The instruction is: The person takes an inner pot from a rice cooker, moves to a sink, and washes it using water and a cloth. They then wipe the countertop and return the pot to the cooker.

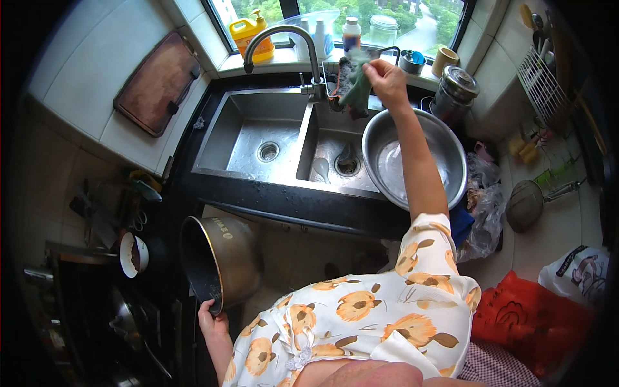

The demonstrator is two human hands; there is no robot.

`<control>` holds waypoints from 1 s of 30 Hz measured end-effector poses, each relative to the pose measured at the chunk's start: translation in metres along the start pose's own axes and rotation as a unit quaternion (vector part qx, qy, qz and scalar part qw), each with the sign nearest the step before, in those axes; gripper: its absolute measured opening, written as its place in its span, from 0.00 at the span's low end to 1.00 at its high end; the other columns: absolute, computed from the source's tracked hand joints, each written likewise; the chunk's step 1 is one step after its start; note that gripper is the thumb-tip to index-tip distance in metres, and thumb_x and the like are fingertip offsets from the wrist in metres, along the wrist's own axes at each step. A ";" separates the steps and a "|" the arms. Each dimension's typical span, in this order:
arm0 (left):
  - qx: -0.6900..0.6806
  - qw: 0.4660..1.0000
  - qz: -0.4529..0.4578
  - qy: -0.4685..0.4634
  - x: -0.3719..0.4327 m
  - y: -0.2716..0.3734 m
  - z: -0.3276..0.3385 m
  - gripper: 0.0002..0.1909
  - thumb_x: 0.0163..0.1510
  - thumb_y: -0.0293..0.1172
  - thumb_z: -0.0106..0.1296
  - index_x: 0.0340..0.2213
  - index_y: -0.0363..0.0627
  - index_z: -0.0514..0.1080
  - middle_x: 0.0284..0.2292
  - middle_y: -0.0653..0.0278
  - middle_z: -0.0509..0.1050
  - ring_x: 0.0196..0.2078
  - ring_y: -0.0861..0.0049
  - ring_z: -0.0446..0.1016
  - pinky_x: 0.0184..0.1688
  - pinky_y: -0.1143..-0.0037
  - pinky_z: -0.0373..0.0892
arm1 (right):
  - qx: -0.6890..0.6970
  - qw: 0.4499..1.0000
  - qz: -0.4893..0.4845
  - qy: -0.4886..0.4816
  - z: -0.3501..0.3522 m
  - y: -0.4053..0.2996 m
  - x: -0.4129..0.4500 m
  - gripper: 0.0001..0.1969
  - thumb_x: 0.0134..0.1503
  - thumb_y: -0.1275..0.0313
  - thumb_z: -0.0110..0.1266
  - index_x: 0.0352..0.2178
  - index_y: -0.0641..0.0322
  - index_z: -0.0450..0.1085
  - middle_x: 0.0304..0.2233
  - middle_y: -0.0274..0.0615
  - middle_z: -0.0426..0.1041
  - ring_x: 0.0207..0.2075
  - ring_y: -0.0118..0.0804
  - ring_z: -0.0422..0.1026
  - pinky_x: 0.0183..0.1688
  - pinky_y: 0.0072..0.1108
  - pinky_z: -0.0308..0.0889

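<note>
My left hand (213, 317) grips the rim of a rice cooker's inner pot (237, 261), which is tipped on its side with its dark mouth facing left. The pot hangs in front of the counter edge. Up by the window my right hand (387, 82) pinches a green cloth (360, 87), which dangles beside a caddy behind the sink. Below it lies a double-bowl steel sink (246, 133). A pale spoon (321, 169) rests in the right bowl, close to the drain. A large steel basin (382, 159) overlaps that bowl's right side, under my right forearm.
A curved faucet (280, 30) rises behind the sink. Bottles and a yellow pump jug (251, 38) line the windowsill. A cutting board (157, 82) leans at left. A small bowl (134, 255) sits on the left counter. Plastic bags (483, 208) and a red bag (522, 319) are at right.
</note>
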State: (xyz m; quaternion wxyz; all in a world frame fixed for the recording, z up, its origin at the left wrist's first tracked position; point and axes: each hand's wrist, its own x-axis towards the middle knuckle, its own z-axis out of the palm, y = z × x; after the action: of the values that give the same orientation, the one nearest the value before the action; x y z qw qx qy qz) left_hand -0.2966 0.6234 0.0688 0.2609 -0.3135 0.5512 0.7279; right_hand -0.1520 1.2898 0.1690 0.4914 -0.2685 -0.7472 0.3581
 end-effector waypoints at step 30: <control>-0.032 0.982 -0.078 -0.170 0.038 0.033 -0.033 0.07 0.46 0.22 0.48 0.19 0.43 0.63 0.15 0.67 0.65 0.12 0.82 0.59 0.12 0.85 0.55 | 0.402 0.829 0.354 -0.162 0.059 -0.131 -0.396 0.12 0.57 0.72 0.49 0.42 0.62 0.64 0.38 0.35 0.71 0.41 0.27 0.70 0.49 0.20 0.64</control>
State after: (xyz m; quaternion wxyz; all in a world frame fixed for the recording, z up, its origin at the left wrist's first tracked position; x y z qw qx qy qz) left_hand -0.3402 0.5841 0.0551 0.3967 -0.2354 0.4488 0.7654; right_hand -0.0653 0.8966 0.0435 0.2673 -0.2311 -0.4597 0.8147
